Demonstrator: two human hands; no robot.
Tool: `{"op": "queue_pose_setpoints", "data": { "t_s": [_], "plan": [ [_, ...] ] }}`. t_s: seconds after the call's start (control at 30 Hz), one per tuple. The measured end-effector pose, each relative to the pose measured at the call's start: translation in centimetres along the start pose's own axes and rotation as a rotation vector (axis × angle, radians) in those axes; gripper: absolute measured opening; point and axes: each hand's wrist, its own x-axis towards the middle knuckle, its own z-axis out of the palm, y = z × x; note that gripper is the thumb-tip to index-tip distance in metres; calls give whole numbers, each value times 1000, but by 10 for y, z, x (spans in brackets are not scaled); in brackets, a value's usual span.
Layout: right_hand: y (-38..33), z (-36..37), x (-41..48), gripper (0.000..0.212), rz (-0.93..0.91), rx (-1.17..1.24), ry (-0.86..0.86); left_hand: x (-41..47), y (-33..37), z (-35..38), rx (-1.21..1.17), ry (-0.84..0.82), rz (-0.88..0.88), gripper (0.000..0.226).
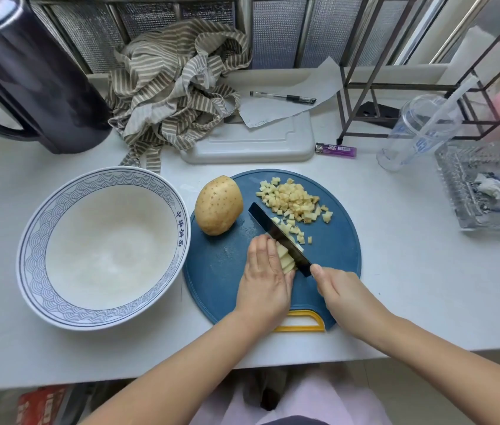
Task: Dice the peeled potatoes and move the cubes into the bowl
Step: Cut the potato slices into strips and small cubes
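Head view, single frame. Entries run left to right.

1. Bowl (pixel 37 240): large and white with a blue-banded rim, on the table just left of the cutting board (pixel 218 271), rim almost at the board's edge. There are no cubes in it. Judgement: it is parked close so the transfer is a short sweep off the board.

2. Whole potato (pixel 218 205): lies on the board's far-left part, apart from both hands. Its long axis runs away from me, the far end leaning slightly right. The surface is tan and speckled, and I cannot tell whether it is peeled. It is probably queued there, out of the blade's path.

3. Left hand (pixel 265 277): fingers pressed together and bent down over the cut potato piece (pixel 287 260), holding it against the board near the middle. The fingertips sit just beside the blade, which I read as guiding the cut. The thumb is hidden.

4. Cut potato piece: pale slabs show between the fingers and the blade. The exposed face runs along the blade. Its own long axis is under the hand, so I cannot tell.

5. Knife (pixel 274 233): dark blade, edge down in the piece. Its long axis is diagonal, tip pointing away and left, handle toward me on the right.

6. Cubes (pixel 294 199): a loose pile on the board's far-right part, with a trail along the blade's right side. Judgement: dicing is under way and the transfer has not begun.

7. Right hand (pixel 340 289): wrapped round the knife handle, which is hidden in the fist.
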Motion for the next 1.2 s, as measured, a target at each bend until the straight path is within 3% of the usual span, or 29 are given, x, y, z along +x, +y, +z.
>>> {"op": "queue_pose_setpoints", "data": {
  "t_s": [0.17, 0.3, 0.5, 1.03, 1.2],
  "plan": [
    [5, -7, 7, 50, 129, 373, -59, 1, -1, -5, 11, -20, 7, 64],
    [6, -13, -1, 49, 147, 478, -64, 4, -4, -15, -7, -24, 7, 64],
    [-1, -30, -19, 49, 53, 371, -42, -1, -7, -16, -75, -17, -1, 68],
    [1, -22, -34, 49, 3, 219, -8, -2, 1, -9, 67, -49, -37, 83],
    [2, -16, -36, 49, -2, 192, -9, -7, 2, -14, -23, 3, -76, 81]
  ]
}}
